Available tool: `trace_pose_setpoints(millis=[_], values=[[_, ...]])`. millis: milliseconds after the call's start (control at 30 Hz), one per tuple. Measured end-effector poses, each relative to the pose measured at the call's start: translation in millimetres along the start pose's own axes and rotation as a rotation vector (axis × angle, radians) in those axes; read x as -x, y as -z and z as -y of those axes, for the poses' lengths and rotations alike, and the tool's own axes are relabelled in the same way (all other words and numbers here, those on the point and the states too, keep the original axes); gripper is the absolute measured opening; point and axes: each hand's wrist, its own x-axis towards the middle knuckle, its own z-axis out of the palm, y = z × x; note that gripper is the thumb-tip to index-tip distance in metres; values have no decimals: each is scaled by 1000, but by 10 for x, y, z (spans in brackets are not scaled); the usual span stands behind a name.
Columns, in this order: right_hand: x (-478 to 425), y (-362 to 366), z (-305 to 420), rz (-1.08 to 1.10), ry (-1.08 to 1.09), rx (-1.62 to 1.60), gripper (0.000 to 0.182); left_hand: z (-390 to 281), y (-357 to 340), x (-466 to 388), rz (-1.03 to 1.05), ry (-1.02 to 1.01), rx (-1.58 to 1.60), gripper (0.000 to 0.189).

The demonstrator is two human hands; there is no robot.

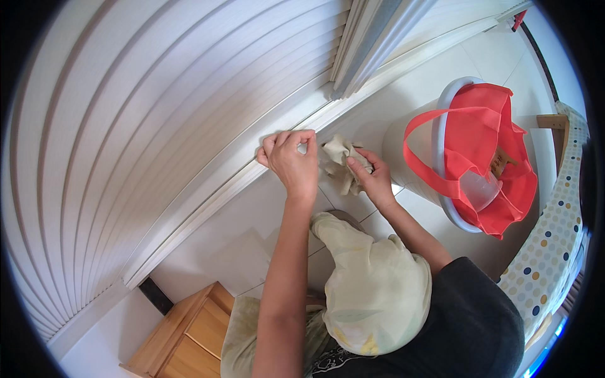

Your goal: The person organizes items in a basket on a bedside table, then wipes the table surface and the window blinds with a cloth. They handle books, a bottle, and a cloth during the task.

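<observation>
My left hand [292, 158] rests against the white bottom rail [236, 182] of a ribbed white panel [189, 94]. Its thumb and index fingertip meet in a ring, with no object visible between them; the other fingers are curled. A crumpled beige cloth [341, 153] is gripped in my right hand [373, 175], just to the right of the left one. The cloth hangs over the pale tiled floor, apart from the rail. Below both hands are my bent knee in pale printed trousers [378, 293] and part of a shoe [347, 218].
Close to my right hand stands a pale round bin [416, 146], with a red tote bag [477, 123] in its mouth and a clear plastic container [479, 189] inside. Wooden drawers [203, 345] stand at lower left. A dotted cloth [543, 264] hangs at right. A white upright post [368, 47] rises from the rail.
</observation>
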Motion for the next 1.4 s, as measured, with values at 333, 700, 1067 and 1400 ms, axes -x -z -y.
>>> trace_pose_setpoints(millis=[333,700,1067,1400], values=[[-84,11,-114,-17,43,8,44,-33,-48,27,-16,9,-32,11],[-62,22,-94,-16,-21,-5,45,17,-29,13,23,17,37,11],[-115,31,-216,-1,-33,-18,46,-111,-104,-21,-15,32,1,15],[-102,77,-193,-10,-38,5,45,-294,167,-104,173,109,386,15]])
